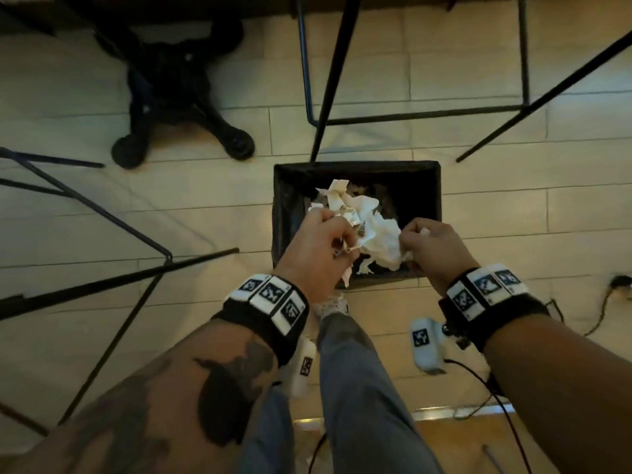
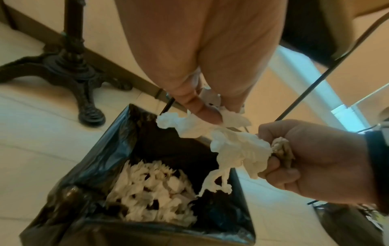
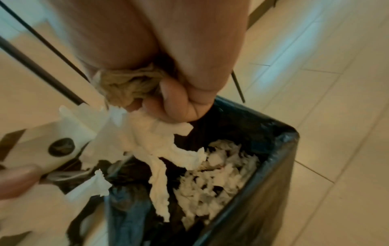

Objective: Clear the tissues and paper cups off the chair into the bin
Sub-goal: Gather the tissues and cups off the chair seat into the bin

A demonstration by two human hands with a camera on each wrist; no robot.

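Observation:
A square bin (image 1: 355, 165) with a black liner stands on the tiled floor, with white tissues (image 2: 153, 191) lying inside it. Both hands hover over its opening. My left hand (image 1: 326, 239) grips a crushed white paper cup (image 3: 56, 146) together with tissue, the thumb (image 2: 202, 111) pressing on it. My right hand (image 1: 424, 242) is curled round a wad of brownish and white tissue (image 3: 130, 83). A crumpled white tissue (image 1: 379, 234) hangs between the two hands above the bin (image 3: 284, 149). The chair with the litter is out of view.
A black office chair base on castors (image 1: 184, 97) sits at the far left. Thin black metal legs (image 1: 328, 80) rise behind the bin and at the left (image 1: 102, 213). My jeans leg (image 1: 359, 388) is just before the bin. A cable and plug (image 1: 612, 289) lie at the right.

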